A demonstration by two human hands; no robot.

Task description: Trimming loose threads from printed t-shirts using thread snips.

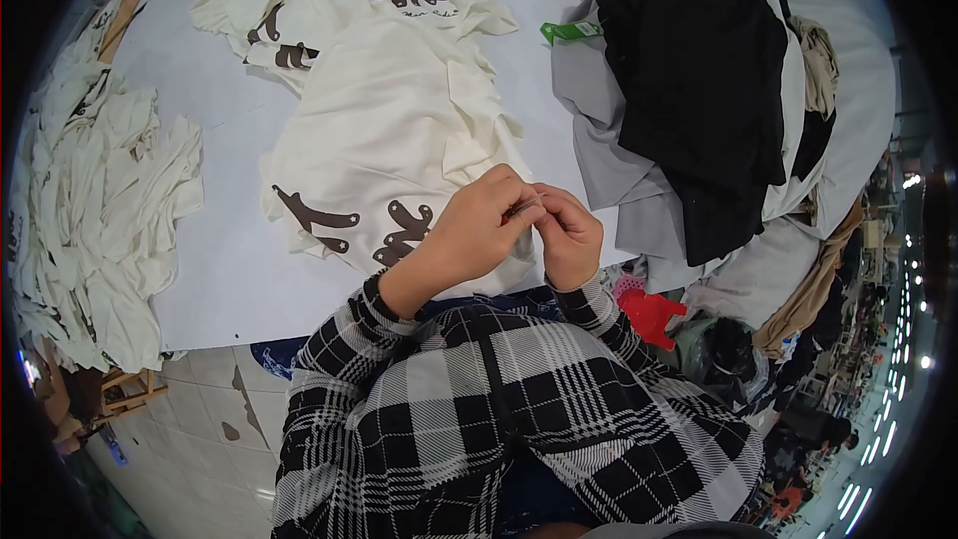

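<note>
A: Centre of the frame, both hands are together. The left hand (pixel 477 225) and right hand (pixel 567 235) meet fingertip to fingertip just over the lower edge of the cream shirt (pixel 394 125).

B: Holding anything?

A: Something tiny and thin sits between them, maybe a thread or a small tag (too small to name). Left fingers (pixel 514 202) are curled shut and pinching it; right fingers (pixel 547 215) are curled in too, closing on the same spot.

B: And the shirt itself?

A: Spread flat on the white desk (pixel 210 269), upper middle of the frame, brown print showing at its lower hem and near the collar. The hands hover at its lower right corner, and I cannot tell whether they touch the cloth.

B: So which step is this, by your reading?

A: Looks like fine finger work on that small piece, with the shirt laid out and waiting. I'd judge the next move needs a firm pinch from both hands and a careful approach to the hem, since the piece is easy to drop.

B: Anything else around?

A: A cream pile (pixel 95 210) at the left edge, a black garment (pixel 699 90) on grey cloth (pixel 599 160) at the upper right, a green tag (pixel 571 31) beside it, and a red piece (pixel 651 314) just below the right hand.
</note>
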